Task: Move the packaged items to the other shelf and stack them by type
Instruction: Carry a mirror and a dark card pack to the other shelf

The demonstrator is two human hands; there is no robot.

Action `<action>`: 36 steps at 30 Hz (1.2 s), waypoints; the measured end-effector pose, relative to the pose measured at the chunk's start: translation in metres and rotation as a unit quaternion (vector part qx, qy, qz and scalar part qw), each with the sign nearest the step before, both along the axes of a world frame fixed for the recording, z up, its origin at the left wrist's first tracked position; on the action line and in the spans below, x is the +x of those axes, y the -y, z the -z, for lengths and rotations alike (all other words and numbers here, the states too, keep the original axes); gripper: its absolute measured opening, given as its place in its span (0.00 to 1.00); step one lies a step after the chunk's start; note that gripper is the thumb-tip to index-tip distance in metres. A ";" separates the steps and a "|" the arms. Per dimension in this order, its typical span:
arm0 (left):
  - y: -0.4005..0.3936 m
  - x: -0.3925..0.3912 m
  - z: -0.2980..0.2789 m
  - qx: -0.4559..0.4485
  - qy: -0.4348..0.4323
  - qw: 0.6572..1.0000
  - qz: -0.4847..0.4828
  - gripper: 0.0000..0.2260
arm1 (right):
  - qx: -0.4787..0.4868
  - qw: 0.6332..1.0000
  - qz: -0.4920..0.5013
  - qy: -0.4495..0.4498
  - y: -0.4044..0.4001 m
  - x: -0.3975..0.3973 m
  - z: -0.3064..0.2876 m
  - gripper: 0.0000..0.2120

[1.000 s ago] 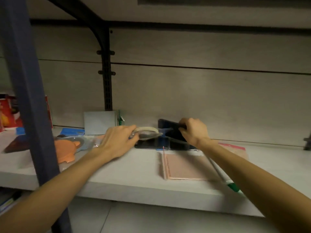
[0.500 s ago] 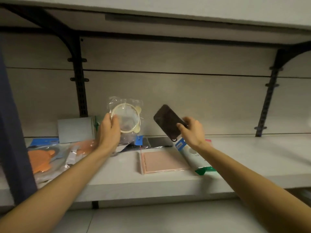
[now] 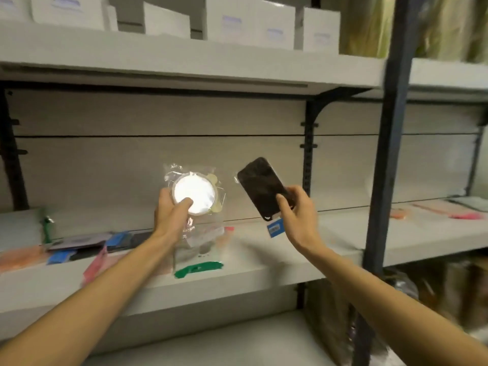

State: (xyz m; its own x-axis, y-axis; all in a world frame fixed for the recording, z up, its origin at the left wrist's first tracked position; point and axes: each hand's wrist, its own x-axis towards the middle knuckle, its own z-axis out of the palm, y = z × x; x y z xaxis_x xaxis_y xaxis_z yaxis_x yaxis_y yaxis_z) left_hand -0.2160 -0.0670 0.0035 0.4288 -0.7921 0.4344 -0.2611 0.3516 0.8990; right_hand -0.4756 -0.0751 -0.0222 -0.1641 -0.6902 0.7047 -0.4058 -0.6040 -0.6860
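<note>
My left hand (image 3: 173, 211) grips a bagged round disc (image 3: 194, 194), thumb across its face; my right hand (image 3: 297, 211) pinches a dark phone case (image 3: 261, 187) in clear wrap. Both are held above the shelf (image 3: 264, 262), where a green-edged packet (image 3: 199, 257) lies.

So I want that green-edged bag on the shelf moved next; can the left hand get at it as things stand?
Probably not yet. The left hand already grips the round packaged item, so it has no free fingers. The green-edged bag itself lies uncovered on the shelf, just below that hand.
</note>
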 end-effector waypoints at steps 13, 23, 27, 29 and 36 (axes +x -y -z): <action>-0.041 -0.291 0.023 -0.242 0.172 0.947 0.126 0.11 | -0.099 0.975 0.184 0.070 -0.071 -0.263 0.019 0.07; -0.006 -0.455 0.059 -0.162 0.094 0.938 0.291 0.14 | -0.056 0.961 0.258 0.078 -0.074 -0.394 0.044 0.09; 0.043 -0.509 0.062 -0.041 -0.002 0.958 0.285 0.18 | -0.007 0.963 0.254 0.087 -0.048 -0.436 0.047 0.10; 0.079 -0.531 0.066 0.029 -0.040 0.959 0.280 0.18 | 0.025 0.961 0.256 0.103 -0.028 -0.455 0.046 0.10; 0.189 -0.592 0.069 0.148 -0.027 0.968 0.202 0.23 | 0.125 0.954 0.246 0.117 0.067 -0.528 0.037 0.05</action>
